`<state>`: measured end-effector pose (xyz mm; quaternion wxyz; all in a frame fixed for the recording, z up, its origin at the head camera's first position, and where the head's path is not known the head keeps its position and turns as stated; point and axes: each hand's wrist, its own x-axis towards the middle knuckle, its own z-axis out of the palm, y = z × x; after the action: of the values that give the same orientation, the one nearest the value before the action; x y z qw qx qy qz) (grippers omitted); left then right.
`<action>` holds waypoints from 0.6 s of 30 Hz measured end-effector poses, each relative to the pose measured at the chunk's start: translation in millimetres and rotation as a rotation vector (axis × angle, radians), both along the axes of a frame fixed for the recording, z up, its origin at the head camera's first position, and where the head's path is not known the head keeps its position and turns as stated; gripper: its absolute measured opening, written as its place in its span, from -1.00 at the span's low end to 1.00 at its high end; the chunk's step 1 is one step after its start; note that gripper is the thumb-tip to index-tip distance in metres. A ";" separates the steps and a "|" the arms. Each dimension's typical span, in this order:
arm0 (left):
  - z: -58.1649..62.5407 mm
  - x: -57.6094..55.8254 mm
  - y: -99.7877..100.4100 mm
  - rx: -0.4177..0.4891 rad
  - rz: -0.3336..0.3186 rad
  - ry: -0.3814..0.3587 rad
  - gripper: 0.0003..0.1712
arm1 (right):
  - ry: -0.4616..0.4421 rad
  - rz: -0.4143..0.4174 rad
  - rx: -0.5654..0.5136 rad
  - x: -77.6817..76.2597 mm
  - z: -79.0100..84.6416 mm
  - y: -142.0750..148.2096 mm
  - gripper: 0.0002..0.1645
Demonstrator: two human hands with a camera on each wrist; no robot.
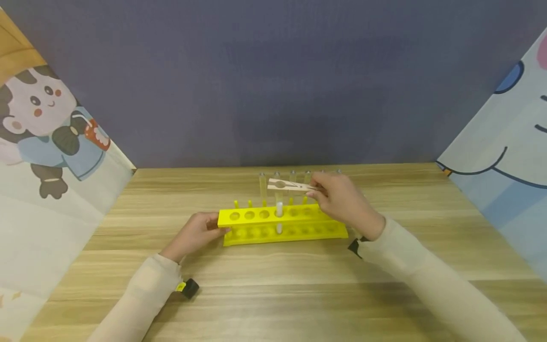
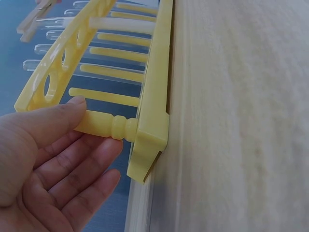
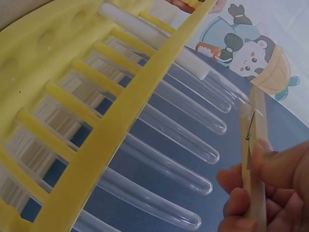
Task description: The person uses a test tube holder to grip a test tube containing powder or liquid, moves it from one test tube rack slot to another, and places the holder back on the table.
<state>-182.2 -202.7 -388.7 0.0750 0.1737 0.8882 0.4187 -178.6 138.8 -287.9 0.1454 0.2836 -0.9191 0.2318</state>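
A yellow test tube rack stands on the table in the head view. At its left end my left hand grips it, the thumb and fingers holding the round end post in the left wrist view. My right hand holds a wooden test tube clamp above the rack, with its tip pointing left. One test tube with white contents stands upright in a front hole. In the right wrist view, the clamp's jaws are at this tube's clear upper end; whether they grip it I cannot tell.
Several clear test tubes sit upside down on the pegs along the rack's back. Beneath is a wood-grain table. A dark blue-grey panel rises behind it, with cartoon-printed panels at the sides.
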 end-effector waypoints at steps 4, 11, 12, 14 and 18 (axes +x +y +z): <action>-0.3 0.0 0.9 -0.001 0.001 0.003 -0.69 | -0.008 0.009 -0.003 -1.1 -1.6 -0.5 -0.81; -0.4 0.4 0.6 0.007 -0.004 0.002 -0.69 | -0.031 0.019 -0.011 -1.4 -2.5 -2.8 -0.82; -0.3 0.3 0.4 0.006 -0.004 0.003 -0.69 | -0.036 0.019 -0.011 -1.3 -2.8 -3.0 -0.82; 0.0 0.2 0.3 0.006 -0.006 0.003 -0.69 | -0.048 0.017 -0.009 -1.4 -3.9 -3.1 -0.82; 0.4 0.3 -0.5 0.005 -0.010 -0.001 -0.69 | -0.063 0.012 -0.010 -1.0 -5.5 -3.5 -0.81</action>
<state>-181.9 -203.1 -388.3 0.0769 0.1781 0.8863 0.4206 -179.6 135.3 -293.4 0.1161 0.2810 -0.9204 0.2460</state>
